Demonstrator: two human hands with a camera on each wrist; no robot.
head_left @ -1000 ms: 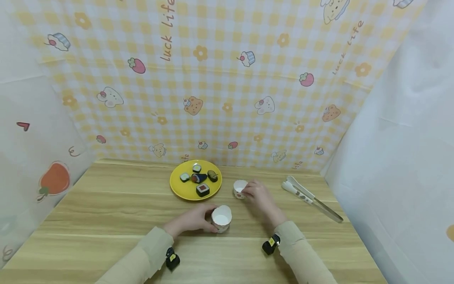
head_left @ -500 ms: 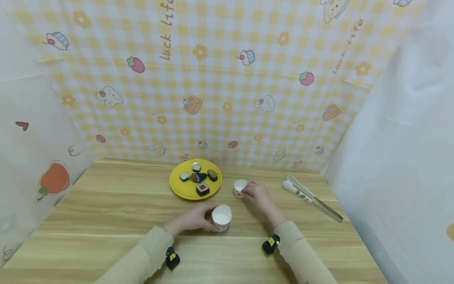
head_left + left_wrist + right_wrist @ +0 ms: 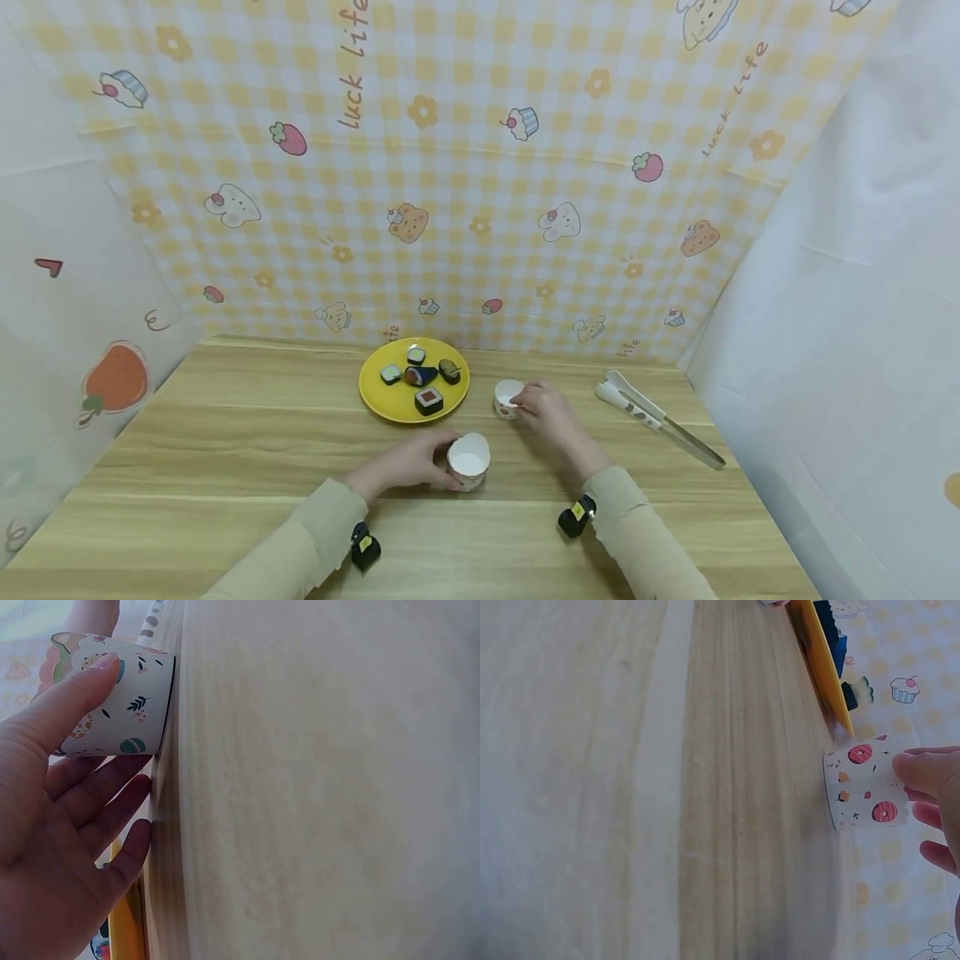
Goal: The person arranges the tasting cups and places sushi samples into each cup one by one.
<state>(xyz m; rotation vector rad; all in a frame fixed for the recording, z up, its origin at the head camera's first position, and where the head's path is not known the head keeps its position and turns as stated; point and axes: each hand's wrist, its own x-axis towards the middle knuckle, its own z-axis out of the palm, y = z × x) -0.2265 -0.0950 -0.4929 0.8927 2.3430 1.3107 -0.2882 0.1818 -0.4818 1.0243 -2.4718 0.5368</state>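
My left hand holds a white paper baking cup that stands upright on the table. In the left wrist view, the thumb lies on the side of this cup, which is printed with green leaves, and fingers reach behind it. Farther back and to the right, my right hand pinches the rim of a second paper baking cup. The right wrist view shows pink doughnuts printed on that cup, with the thumb at its rim. Both cups show bare white insides from above.
A yellow plate with several toy sushi pieces sits behind the left hand, left of the second cup. Tongs with white tips lie at the right of the wooden table. A checked cloth hangs behind the table.
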